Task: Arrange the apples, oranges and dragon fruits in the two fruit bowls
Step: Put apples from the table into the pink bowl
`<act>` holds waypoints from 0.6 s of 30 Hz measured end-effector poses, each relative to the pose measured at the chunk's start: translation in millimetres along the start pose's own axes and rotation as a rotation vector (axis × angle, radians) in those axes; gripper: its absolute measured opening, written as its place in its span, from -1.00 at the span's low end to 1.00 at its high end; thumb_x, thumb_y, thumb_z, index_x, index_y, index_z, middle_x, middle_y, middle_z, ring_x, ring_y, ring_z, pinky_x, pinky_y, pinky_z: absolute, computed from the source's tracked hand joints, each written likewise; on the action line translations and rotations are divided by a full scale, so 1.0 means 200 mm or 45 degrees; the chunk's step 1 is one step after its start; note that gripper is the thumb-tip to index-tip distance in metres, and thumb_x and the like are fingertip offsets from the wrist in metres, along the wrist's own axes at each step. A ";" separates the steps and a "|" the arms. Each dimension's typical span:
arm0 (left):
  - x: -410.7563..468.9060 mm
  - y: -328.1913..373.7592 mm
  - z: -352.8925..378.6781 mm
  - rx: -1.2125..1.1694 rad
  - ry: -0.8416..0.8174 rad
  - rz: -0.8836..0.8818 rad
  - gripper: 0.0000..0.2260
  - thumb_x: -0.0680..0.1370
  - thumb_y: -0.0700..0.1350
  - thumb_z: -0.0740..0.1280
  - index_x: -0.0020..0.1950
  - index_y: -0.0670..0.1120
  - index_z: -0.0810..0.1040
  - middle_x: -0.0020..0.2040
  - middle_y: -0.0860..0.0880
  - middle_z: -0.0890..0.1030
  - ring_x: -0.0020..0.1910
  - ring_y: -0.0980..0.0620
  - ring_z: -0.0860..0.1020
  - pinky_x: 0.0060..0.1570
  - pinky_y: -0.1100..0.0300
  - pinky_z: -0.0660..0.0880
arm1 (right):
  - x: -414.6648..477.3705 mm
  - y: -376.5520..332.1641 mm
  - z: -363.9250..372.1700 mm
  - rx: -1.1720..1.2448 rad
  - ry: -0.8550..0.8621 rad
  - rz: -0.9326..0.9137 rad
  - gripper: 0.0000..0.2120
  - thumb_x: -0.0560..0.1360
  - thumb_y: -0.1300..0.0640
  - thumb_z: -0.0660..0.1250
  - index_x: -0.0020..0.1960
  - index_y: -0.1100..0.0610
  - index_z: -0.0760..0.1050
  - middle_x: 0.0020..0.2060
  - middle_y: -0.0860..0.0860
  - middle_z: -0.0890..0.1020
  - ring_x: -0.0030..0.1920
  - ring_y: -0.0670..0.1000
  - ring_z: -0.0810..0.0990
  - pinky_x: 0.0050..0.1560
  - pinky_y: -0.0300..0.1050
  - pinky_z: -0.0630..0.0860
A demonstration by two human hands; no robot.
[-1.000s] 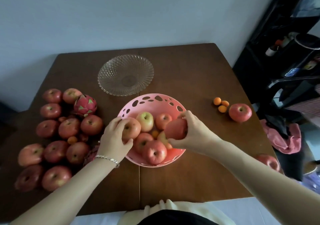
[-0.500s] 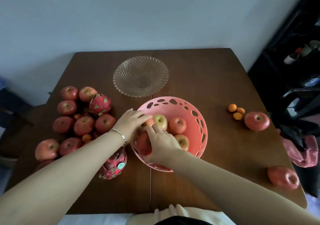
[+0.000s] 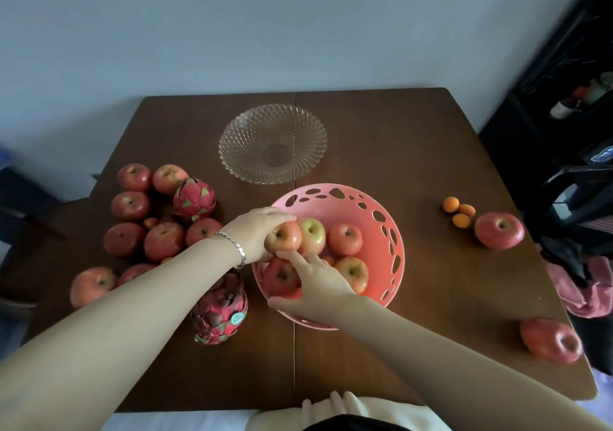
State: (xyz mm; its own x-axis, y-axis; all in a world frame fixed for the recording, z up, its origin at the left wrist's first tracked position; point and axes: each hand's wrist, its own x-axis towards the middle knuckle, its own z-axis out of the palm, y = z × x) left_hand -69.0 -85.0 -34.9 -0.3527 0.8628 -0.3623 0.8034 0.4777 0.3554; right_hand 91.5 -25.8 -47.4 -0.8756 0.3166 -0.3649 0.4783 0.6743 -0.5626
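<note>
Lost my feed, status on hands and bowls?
Left hand gripping apple in pink bowl. Right hand on lower red apple. Glass bowl empty. Nothing blocking.

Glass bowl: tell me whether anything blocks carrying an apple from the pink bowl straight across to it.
Nothing visible does. The glass bowl sits empty just beyond the pink bowl, with bare table between their rims. The left hand and right hand each grip an apple inside the pink bowl.
</note>
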 end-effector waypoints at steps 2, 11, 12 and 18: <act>0.01 0.02 -0.01 -0.031 -0.030 -0.033 -0.30 0.34 -0.29 0.39 0.42 0.08 0.28 0.45 0.08 0.26 0.37 0.01 0.34 0.29 0.19 0.35 | 0.00 0.00 0.00 0.014 0.014 -0.007 -0.38 0.43 -0.24 0.26 0.42 -0.20 0.13 0.23 0.08 0.43 0.22 0.17 0.45 0.18 0.03 0.45; -0.13 0.16 0.11 -0.052 0.168 -0.123 -0.51 0.53 -0.09 0.25 0.45 -0.05 0.25 0.54 -0.09 0.01 0.53 -0.05 0.01 0.45 0.10 0.10 | -0.03 0.01 -0.02 0.213 0.037 0.190 -0.27 0.29 -0.22 0.45 0.27 0.13 0.26 0.12 0.08 0.56 0.14 0.12 0.53 0.14 0.00 0.48; -0.16 0.17 0.14 0.009 0.211 -0.083 -0.51 0.51 0.01 0.27 0.41 -0.07 0.32 0.54 -0.13 0.04 0.52 -0.10 0.05 0.44 0.05 0.14 | -0.04 0.04 -0.04 0.234 0.009 0.159 -0.25 0.29 -0.20 0.46 0.31 0.12 0.26 0.18 0.08 0.53 0.20 0.11 0.49 0.20 -0.01 0.44; -0.22 0.26 0.20 0.242 0.255 -0.153 -0.47 0.46 0.22 0.20 0.35 -0.03 0.41 0.50 -0.20 0.18 0.48 -0.16 0.19 0.36 -0.11 0.23 | -0.26 0.28 -0.29 0.244 0.153 0.049 -0.61 0.43 0.07 0.39 0.24 0.05 0.46 0.11 -0.10 0.53 0.15 -0.08 0.47 0.13 -0.31 0.31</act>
State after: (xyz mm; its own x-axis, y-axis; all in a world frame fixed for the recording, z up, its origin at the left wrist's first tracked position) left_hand 7.0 -104.7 -34.6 -0.5232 0.8263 -0.2084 0.8189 0.5552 0.1453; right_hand 160.7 34.0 -17.7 -0.8525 0.4250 -0.3042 0.5059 0.5249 -0.6845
